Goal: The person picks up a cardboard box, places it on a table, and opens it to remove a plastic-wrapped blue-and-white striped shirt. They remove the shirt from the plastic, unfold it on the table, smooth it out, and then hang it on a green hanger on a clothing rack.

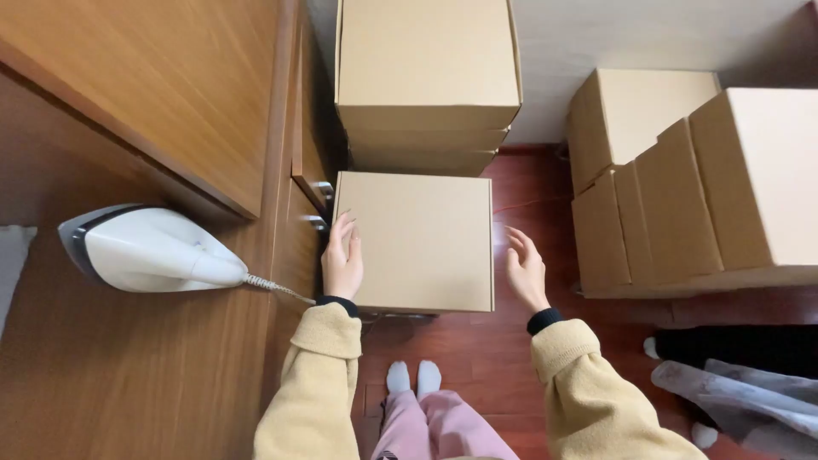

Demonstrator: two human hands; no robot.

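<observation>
The closed cardboard box (pixel 417 238) sits low over the red wood floor (pixel 477 358), in front of a stack of boxes (pixel 426 77). The left hand (pixel 342 264) lies flat against its left edge, fingers together; the right hand (pixel 525 271) hovers just off the right edge, fingers apart. With only one side pressed, the box could slide or tip (what supports it is hidden), or knock the drawer handles (pixel 319 204) beside it.

floor (pixel 511 349): reddish-brown wood boards. wall (pixel 613 34): plain white, meeting the floor at a dark red skirting. left side: wooden cabinet (pixel 170 94) with metal drawer handles (pixel 322 189). lighting: soft, even daylight.
</observation>
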